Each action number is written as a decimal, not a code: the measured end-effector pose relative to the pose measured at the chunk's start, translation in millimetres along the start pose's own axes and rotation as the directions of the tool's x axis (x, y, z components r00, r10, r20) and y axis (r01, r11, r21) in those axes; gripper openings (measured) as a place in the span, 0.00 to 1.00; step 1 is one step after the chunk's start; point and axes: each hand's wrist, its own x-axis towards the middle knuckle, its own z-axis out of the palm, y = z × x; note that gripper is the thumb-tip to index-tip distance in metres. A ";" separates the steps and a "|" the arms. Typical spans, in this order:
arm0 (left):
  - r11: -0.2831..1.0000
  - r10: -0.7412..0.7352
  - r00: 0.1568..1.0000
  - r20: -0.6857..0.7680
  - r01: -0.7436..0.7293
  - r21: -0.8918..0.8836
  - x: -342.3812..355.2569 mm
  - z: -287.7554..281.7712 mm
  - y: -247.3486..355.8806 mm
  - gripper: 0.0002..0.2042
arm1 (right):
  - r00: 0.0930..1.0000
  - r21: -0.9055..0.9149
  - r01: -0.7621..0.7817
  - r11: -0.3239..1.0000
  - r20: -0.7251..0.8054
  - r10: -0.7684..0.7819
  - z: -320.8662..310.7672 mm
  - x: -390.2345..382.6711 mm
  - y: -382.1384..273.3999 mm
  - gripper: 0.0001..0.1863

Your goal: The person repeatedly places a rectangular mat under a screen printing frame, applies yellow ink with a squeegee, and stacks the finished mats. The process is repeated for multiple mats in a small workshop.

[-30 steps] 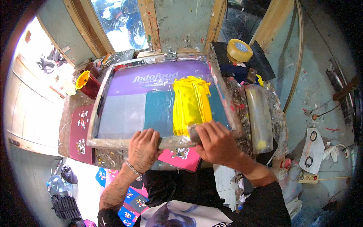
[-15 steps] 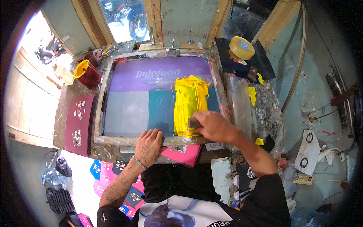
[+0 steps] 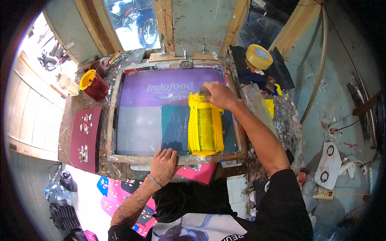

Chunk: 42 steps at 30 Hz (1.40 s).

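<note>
A wooden-framed printing screen [image 3: 128, 159] lies flat on the workbench, its mesh purple at the far side and grey and teal nearer me. Thick yellow ink [image 3: 194, 130] forms an upright band on the right half of the mesh, with a thinner, streaked middle. My right hand [image 3: 222, 95] grips a small dark squeegee [image 3: 204, 92] at the far end of that band; its blade edge is partly hidden. At the near frame edge, my left hand [image 3: 164, 164] has its fingers curled over the wood. A pink sheet [image 3: 199, 172] sticks out from beneath the frame.
A maroon printed sheet [image 3: 85, 138] and a yellow-rimmed ink pot [image 3: 94, 85] stand left of the screen. On the right are a tape roll [image 3: 258, 57] and a clear plastic sheet [image 3: 257, 106]. Hinge clamps [image 3: 185, 56] sit at the far edge. Printed pieces [image 3: 114, 193] lie below.
My right hand has moved the squeegee from the near end of the yellow band to its far end. A smoother streak now runs down the ink's middle. My left hand stays on the frame.
</note>
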 end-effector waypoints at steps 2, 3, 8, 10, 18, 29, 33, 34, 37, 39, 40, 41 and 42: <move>1.000 0.013 1.000 0.020 -0.013 0.003 2.3 -1.9 2.8 0.21 | 0.989 -0.070 0.064 0.995 -0.126 -0.073 13.5 7.3 9.0 0.10; 1.000 0.017 1.000 0.022 -0.017 -0.002 1.1 -2.3 5.0 0.21 | 0.976 -0.106 0.092 0.990 -0.186 -0.110 21.4 7.6 13.0 0.09; 1.000 0.012 1.000 -0.005 -0.013 -0.018 1.2 0.6 5.1 0.21 | 0.947 -0.091 0.159 0.983 -0.269 -0.178 48.0 -51.5 -12.4 0.06; 1.000 -0.008 0.999 0.035 0.007 0.005 -1.2 -2.0 7.4 0.21 | 0.968 -0.038 0.150 0.988 -0.199 -0.155 48.0 -96.2 -38.4 0.06; 0.999 0.021 0.998 0.052 -0.018 -0.046 9.8 -24.4 0.9 0.23 | 0.957 -0.157 0.164 0.974 -0.215 -0.196 38.3 -188.0 -101.0 0.12; 0.939 0.207 0.772 -0.601 -0.329 -0.098 57.7 -128.3 -7.9 0.27 | 0.805 -0.393 -0.010 0.919 -0.549 -0.226 -202.8 -45.8 -119.6 0.40; 0.953 0.221 0.967 -0.125 -0.241 -0.181 21.9 -4.0 5.4 0.28 | 0.803 -0.304 0.005 0.953 -0.566 -0.184 -235.3 -22.4 -133.2 0.38; 0.961 0.184 0.982 -0.048 -0.190 -0.200 4.8 11.0 0.1 0.26 | 0.819 -0.309 -0.001 0.951 -0.546 -0.176 -237.8 -20.7 -129.8 0.38; 0.975 0.099 0.992 0.080 -0.081 -0.206 -39.3 3.4 -21.6 0.25 | 0.809 -0.249 0.090 0.964 -0.547 -0.217 -238.3 -15.4 -119.1 0.38; 0.989 0.037 0.995 0.097 -0.023 -0.145 -70.5 -11.8 -50.3 0.26 | 0.849 -0.267 0.023 0.963 -0.504 -0.160 -244.6 -15.1 -117.9 0.38; 0.995 -0.005 0.994 0.105 0.015 -0.098 -94.3 -20.4 -65.2 0.27 | 0.852 -0.260 0.015 0.965 -0.502 -0.149 -243.8 -12.0 -115.5 0.37; 0.997 -0.042 0.993 0.111 0.048 -0.056 -112.3 -25.8 -72.6 0.27 | 0.856 -0.259 0.003 0.966 -0.498 -0.136 -244.9 -9.8 -112.5 0.36; 0.995 -0.100 0.995 0.023 0.100 0.016 -126.9 -38.5 -69.9 0.31 | 0.865 -0.265 0.001 0.964 -0.484 -0.134 -248.7 -9.1 -108.3 0.38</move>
